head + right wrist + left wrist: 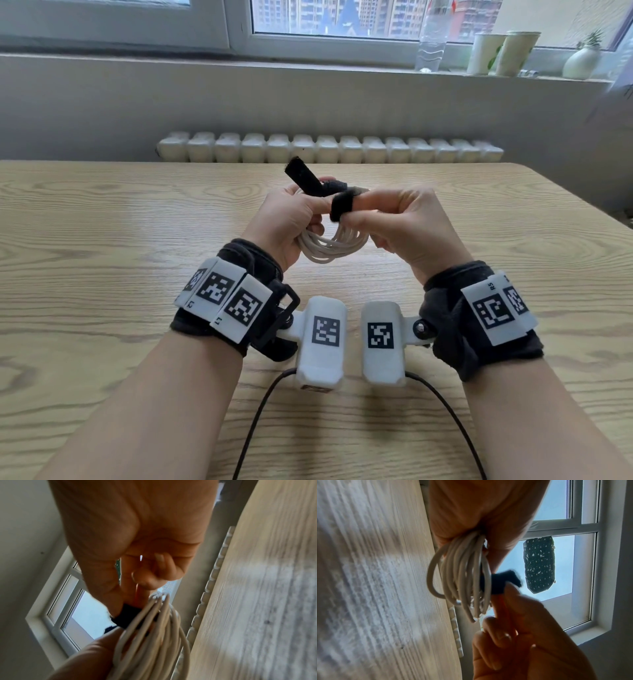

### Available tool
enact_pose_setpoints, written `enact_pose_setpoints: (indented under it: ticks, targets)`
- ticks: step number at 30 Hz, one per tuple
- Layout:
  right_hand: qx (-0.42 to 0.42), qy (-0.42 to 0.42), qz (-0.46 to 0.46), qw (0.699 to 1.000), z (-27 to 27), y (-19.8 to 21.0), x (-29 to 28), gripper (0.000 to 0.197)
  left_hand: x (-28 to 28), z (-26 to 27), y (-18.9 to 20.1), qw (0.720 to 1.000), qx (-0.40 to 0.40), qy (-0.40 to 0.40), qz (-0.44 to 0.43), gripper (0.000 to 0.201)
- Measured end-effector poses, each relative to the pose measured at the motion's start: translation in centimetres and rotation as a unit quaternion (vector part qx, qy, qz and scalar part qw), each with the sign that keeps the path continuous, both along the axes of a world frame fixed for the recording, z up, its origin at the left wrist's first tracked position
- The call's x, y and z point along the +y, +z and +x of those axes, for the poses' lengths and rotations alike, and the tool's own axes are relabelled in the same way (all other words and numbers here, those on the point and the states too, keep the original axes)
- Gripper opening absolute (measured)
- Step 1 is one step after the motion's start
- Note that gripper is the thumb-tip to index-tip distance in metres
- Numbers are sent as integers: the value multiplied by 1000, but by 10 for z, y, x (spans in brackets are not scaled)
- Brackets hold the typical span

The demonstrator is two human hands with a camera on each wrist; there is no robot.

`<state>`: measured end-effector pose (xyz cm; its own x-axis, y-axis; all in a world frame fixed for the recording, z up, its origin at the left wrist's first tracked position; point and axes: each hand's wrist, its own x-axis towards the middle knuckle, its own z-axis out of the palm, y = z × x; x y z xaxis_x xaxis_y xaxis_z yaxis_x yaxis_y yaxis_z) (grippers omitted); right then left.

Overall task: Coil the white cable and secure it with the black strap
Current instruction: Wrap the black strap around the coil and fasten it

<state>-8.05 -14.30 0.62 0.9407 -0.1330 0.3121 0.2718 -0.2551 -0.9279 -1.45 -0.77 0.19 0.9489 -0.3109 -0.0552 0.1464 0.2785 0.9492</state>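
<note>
The white cable [329,248] is wound into a coil of several loops and held above the wooden table [102,222]. My left hand [296,219] grips the coil's left side, as the left wrist view shows at the cable [462,574]. The black strap [340,205] passes over the coil's top; its free end [303,176] sticks up to the left. My right hand [387,219] pinches the strap between thumb and forefinger, seen also at the strap [127,616] beside the cable [154,635]. The strap [501,582] shows dark against the window.
A white radiator [329,150] runs behind the table's far edge. On the windowsill stand a clear bottle [432,37], two paper cups [503,53] and a small white vase [582,61]. Black wrist-camera cords [260,411] trail over the table near me.
</note>
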Motion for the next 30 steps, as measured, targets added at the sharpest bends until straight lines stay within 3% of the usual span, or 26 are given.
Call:
enact_pose_setpoints:
  ticks: [2, 5, 7, 11, 14, 17, 23, 30]
  targets:
    - [-11, -26, 55, 998, 1, 0, -1, 4, 2, 1, 1, 1000, 5, 8, -5, 25]
    - [-13, -143, 133, 981, 6, -3, -9, 8, 3, 2, 2, 1000, 10, 9, -11, 28]
    - [33, -189, 152, 970, 9, -8, -14, 9, 2, 1, 3, 1000, 15, -2, -18, 27]
    - [178, -64, 235, 954, 15, -15, -11, 14, 2, 1, 4, 998, 28, -40, -36, 20]
    - [207, 32, 279, 937, 12, -13, -5, 23, 2, -1, 5, 999, 14, -48, -23, 17]
    - [217, 34, 294, 930, 11, -10, -7, 25, 0, -4, 5, 999, -12, -49, -7, 19]
    - [225, 19, 268, 937, 10, -12, -7, 21, -4, -7, -3, 982, -126, -5, 140, 32]
    - [206, 80, 322, 920, 8, -11, -9, 20, -3, -4, 0, 973, -161, 44, 160, 29]
